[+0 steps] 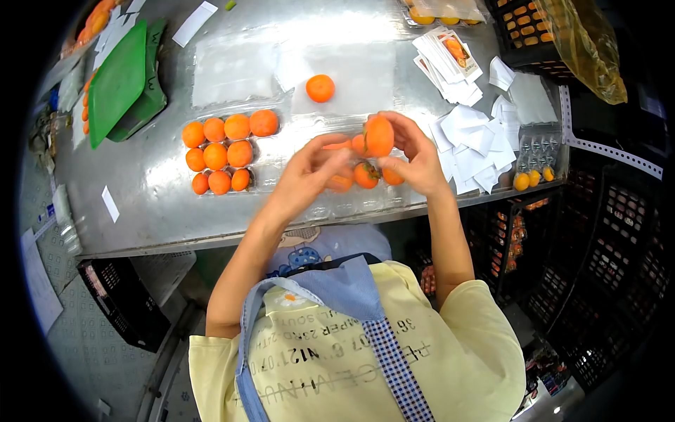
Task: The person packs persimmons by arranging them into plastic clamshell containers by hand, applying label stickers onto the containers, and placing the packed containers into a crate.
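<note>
My right hand (416, 153) is closed around an orange persimmon (380, 136), held up between thumb and fingers. To its left, my left hand (314, 167) is blurred by motion beside more persimmons, so its grip does not show clearly. Below both hands, a persimmon with a dark green calyx (366, 175) sits among others in a clear plastic tray (358, 205), partly hidden by the hands. A second clear tray holding several persimmons in rows (216, 156) stands to the left. One loose persimmon (320, 88) lies beyond my hands.
White paper slips (467, 141) and printed cards (448, 62) are piled on the right of the metal table (151, 204). A clear tray with small orange fruit (534, 177) sits at the right edge. A green basket (123, 84) stands left. Black crates (527, 243) stack beside the table.
</note>
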Tool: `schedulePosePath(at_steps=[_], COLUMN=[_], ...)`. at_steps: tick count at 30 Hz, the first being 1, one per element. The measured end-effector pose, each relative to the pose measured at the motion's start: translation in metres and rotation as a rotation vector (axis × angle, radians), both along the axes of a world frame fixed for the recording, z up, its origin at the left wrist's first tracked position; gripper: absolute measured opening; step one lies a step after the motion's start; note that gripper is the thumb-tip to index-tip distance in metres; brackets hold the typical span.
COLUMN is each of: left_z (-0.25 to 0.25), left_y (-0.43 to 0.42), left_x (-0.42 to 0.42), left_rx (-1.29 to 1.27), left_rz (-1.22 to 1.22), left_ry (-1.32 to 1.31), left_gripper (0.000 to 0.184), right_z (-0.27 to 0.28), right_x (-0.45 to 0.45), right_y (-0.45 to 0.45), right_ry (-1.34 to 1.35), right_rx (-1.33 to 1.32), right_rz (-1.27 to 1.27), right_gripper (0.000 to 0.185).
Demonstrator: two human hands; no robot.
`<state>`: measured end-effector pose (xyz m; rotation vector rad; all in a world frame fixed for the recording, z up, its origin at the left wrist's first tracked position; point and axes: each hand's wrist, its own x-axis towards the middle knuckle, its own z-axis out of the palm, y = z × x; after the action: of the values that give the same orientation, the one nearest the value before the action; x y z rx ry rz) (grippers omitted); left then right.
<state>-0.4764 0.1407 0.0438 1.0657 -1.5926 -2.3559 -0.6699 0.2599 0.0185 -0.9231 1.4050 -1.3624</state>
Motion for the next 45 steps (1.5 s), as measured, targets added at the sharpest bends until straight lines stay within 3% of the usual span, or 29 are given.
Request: schedulePosePath(at_steps=[1, 4, 7, 8, 11, 14, 18, 24, 30, 33, 34, 37, 40, 42, 45], left_z=[0.003, -0.003, -0.006, -0.007, -0.02, -0.031, -0.039, -0.039, -0.043, -0.04, -0.037, -0.03, -0.028, -0.023, -0.02], left_y=[0.003, 0.015, 0.018, 0.016, 0.006, -0.001, 0.007, 0.014, 0.019, 0.018, 0.017, 0.014, 0.011, 0.012, 0.021], left_x=[-0.004, -0.011, -0.007, -0.002, 0.032, 0.071, 0.105, 0.123, 0.132, 0.137, 0.138, 0.141, 0.144, 0.141, 0.127], left_rx=[0.169, 0.342, 0.467, 0.451, 0.554, 0.671, 0.723, 0.716, 0.642, 0.64, 0.626, 0.582, 0.492, 0.385, -0.004], left_rz=[-0.001, 0.125, 0.16, 0.159, 0.231, 0.269, 0.436, 0.464, 0.294, 0.237, 0.215, 0.138, 0.047, -0.022, -0.103], left_ry=[0.079, 0.184, 0.247, 0.257, 0.266, 0.369, 0.287, 0.201, 0.208, 0.197, 0.177, 0.121, 0.086, 0.088, 0.154], left_gripper=[0.047, 0.05, 0.05, 0.05, 0.046, 0.037, 0.026, 0.018, 0.022, 0.025, 0.025, 0.027, 0.031, 0.039, 0.056], right_z=[0.007, 0.019, 0.019, 0.015, -0.005, -0.015, -0.017, -0.008, -0.023, -0.018, -0.018, -0.024, -0.014, -0.009, -0.002], right_x=[0.004, 0.018, 0.017, 0.01, -0.023, -0.034, -0.011, 0.036, 0.061, 0.061, 0.062, 0.064, 0.067, 0.074, 0.102], right_y=[0.001, -0.001, 0.005, 0.011, 0.031, 0.055, 0.061, 0.051, 0.04, 0.038, 0.037, 0.037, 0.046, 0.055, 0.07], right_ry=[0.113, 0.395, 0.254, 0.119, 0.454, 0.593, 0.971, 1.073, 1.28, 1.275, 1.309, 1.199, 0.715, 0.233, -0.332], right_rx=[-0.014, -0.083, -0.012, 0.013, 0.049, 0.25, 0.145, 0.205, 0.187, 0.405, 0.352, 0.413, 0.568, 0.424, 0.184], right_rz=[0.034, 0.109, 0.053, -0.083, -0.245, -0.123, 0.021, 0.092, -0.005, 0.075, 0.04, -0.04, -0.243, -0.342, -0.352], right_gripper=[0.065, 0.065, 0.063, 0.062, 0.052, 0.045, 0.045, 0.047, 0.043, 0.044, 0.038, 0.026, 0.026, 0.032, 0.043])
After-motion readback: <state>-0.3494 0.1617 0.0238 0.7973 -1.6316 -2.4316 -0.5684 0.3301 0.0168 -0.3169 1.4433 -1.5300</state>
